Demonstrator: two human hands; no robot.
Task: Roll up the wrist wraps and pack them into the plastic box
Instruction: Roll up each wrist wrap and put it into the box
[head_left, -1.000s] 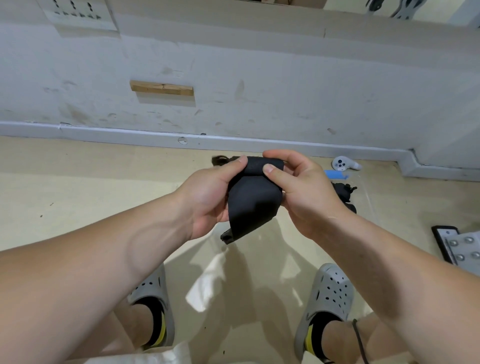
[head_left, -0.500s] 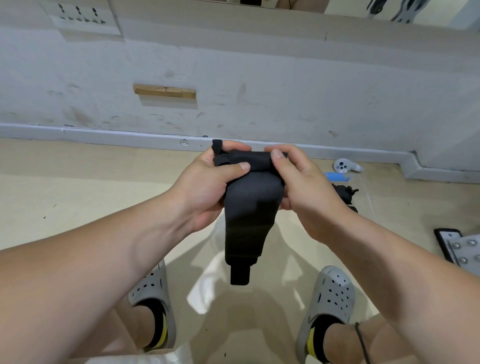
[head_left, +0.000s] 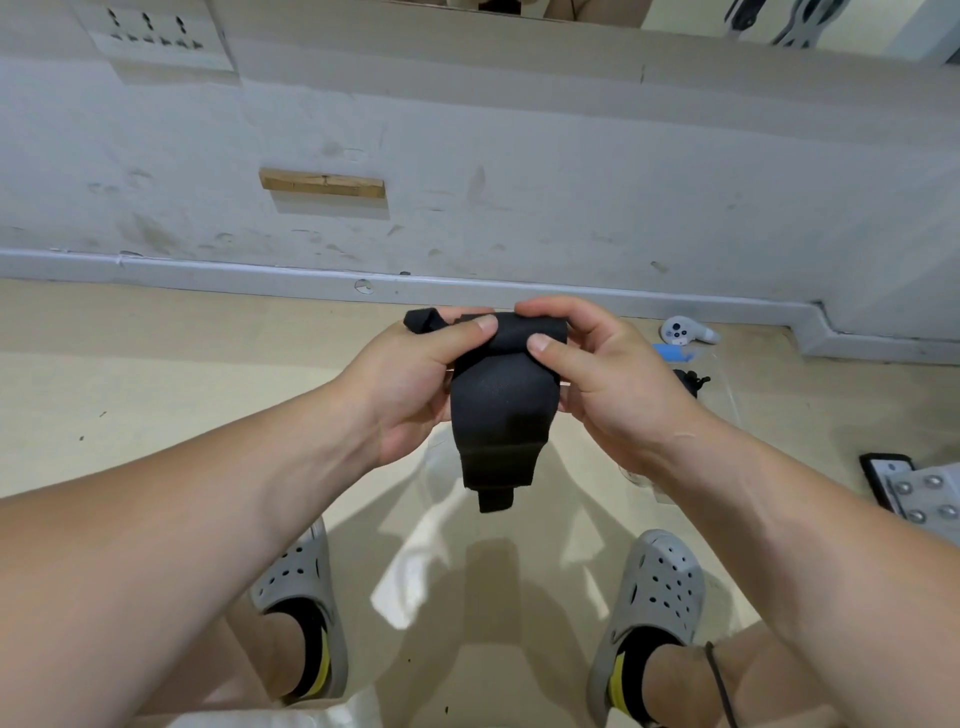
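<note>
A black wrist wrap (head_left: 498, 410) hangs in front of me, its top end rolled between both hands and its tail with a narrow strap end dangling toward the floor. My left hand (head_left: 415, 379) grips the rolled top from the left, thumb across it. My right hand (head_left: 602, 379) pinches the roll from the right with thumb and fingers. A clear plastic box (head_left: 722, 384) lies on the floor behind my right hand, mostly hidden. Another black wrap (head_left: 691, 382) shows inside it.
A white controller (head_left: 685, 331) and a blue item (head_left: 672, 353) lie near the baseboard. A black phone (head_left: 883, 478) and a grey studded object (head_left: 924, 499) sit at the right edge. My two feet in grey clogs (head_left: 654, 603) stand on the beige floor below.
The wrap's tail has dropped and now hangs straight down. The roll at the top has grown slightly as both hands turned it, and a loop end sticks out to the left.
</note>
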